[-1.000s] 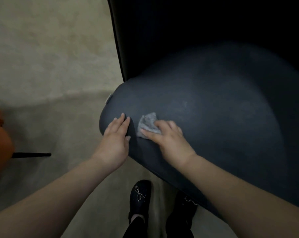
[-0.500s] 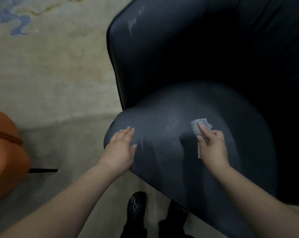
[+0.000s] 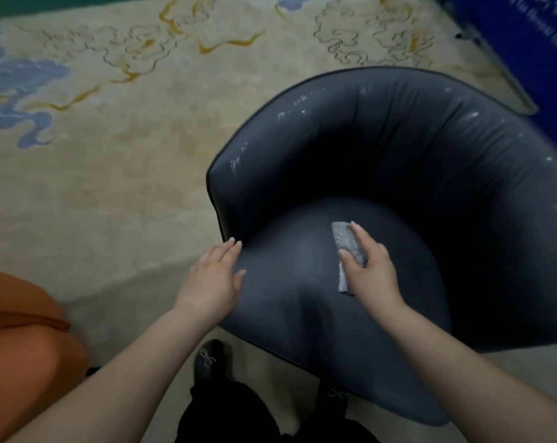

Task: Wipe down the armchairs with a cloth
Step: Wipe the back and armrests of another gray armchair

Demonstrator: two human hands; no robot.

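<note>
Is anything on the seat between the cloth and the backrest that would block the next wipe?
Nothing visible. The right hand holds the cloth on the seat cushion, and the cushion runs bare up to the backrest.

cloth (image 3: 348, 251): partly under right hand (image 3: 371, 276) | orange seat (image 3: 21, 340): cut off

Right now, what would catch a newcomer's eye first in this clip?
The dark blue armchair fills the right, its backrest rim flecked with pale marks. On its seat the right hand grips a folded grey cloth; the left hand rests flat on the seat's left edge.
</note>
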